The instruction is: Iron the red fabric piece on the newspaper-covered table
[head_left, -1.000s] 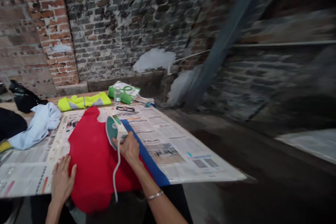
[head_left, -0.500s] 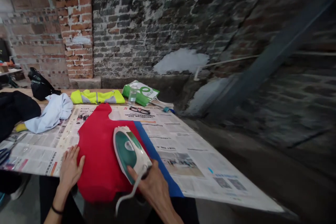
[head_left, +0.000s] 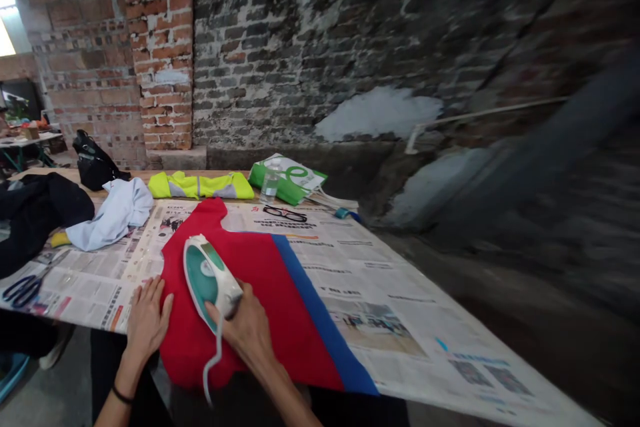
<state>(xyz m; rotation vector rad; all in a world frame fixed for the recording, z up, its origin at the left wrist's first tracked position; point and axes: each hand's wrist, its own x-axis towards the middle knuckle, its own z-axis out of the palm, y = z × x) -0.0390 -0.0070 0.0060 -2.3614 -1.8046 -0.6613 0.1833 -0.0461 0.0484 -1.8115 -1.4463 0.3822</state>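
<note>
Ironing the red cloth (head_left: 293, 327) at the near edge of the worktop (head_left: 125, 175): my right grip (head_left: 247, 330) is clamped on the green-and-white steam iron (head_left: 206, 277), and my left grip (head_left: 147, 320) lies open on the cloth. I judge this mid-pressing; the next move calls for sliding the iron farther, cloth taut.

The soleplate of the steam iron (head_left: 207, 277) is hidden against the red garment (head_left: 210, 340), and the right hand (head_left: 247, 330) covers the rear of its housing. The lower frame edge cuts off the left forearm (head_left: 117, 407) and right forearm (head_left: 283, 400); the left edge cuts off the black garment (head_left: 35, 220). The newspaper (head_left: 380, 260) print is too small to read. The objects on the far table (head_left: 27, 135) are too small to identify, and the brick wall (head_left: 550, 167) is blurred at right.
</note>
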